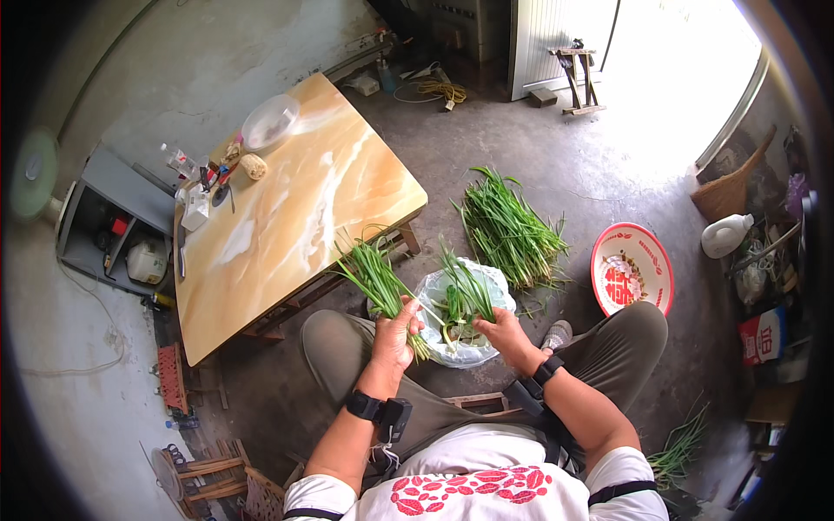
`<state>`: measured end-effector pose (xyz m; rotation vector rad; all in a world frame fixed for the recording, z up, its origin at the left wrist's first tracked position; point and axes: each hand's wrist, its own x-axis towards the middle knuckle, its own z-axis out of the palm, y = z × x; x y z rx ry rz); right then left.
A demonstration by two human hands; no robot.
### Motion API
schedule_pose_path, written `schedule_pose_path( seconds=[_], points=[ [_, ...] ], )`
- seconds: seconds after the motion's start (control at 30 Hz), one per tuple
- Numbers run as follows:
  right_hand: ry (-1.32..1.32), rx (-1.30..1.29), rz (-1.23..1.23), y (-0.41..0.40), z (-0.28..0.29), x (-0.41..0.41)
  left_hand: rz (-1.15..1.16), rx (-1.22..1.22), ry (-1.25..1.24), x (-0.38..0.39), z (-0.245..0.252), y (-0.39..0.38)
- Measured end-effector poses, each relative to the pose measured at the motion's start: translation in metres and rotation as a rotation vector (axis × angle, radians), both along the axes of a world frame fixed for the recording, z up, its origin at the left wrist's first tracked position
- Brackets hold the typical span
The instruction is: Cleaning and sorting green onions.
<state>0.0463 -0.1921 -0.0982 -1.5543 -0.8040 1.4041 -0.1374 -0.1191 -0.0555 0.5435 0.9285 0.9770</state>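
Note:
A bunch of long green chives or similar leafy stalks is gripped near its pale stem ends by my left hand. My right hand holds a smaller bunch of the same greens at the right side of a bin lined with a translucent plastic bag. Inside the bag lie leafy scraps and pale stalks. On the floor beyond it rests a large pile of the greens, leaves pointing away and stem ends toward me.
A marble-patterned table stands at the left. To the right, a red-rimmed enamel basin holds small scraps. More greens lie at lower right. A white plastic jug stands near the right wall, and a wooden stool by the doorway.

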Motion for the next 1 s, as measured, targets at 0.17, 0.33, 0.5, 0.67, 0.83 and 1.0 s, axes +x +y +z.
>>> schedule_pose_path(
  seconds=[0.17, 0.33, 0.5, 0.67, 0.83, 1.0],
  points=[
    [0.028, 0.125, -0.007, 0.006, 0.031, -0.01, 0.019, 0.009, 0.042, 0.001, -0.004, -0.003],
    [-0.029, 0.262, 0.064, 0.009, 0.034, -0.029, -0.04, -0.002, 0.126, 0.005, -0.012, -0.004],
    [0.046, 0.276, 0.034, 0.012, 0.029, -0.035, -0.068, 0.003, 0.128, 0.007, -0.007, -0.006],
    [0.146, 0.276, 0.065, 0.01, 0.031, -0.03, -0.13, -0.06, 0.103, 0.006, -0.003, -0.006],
    [0.181, 0.245, 0.057, 0.011, 0.033, -0.031, -0.144, -0.015, 0.111, 0.007, -0.004, -0.007],
    [0.159, 0.25, 0.053, 0.013, 0.029, -0.032, -0.172, 0.035, 0.185, 0.009, -0.002, -0.008]
  ],
)
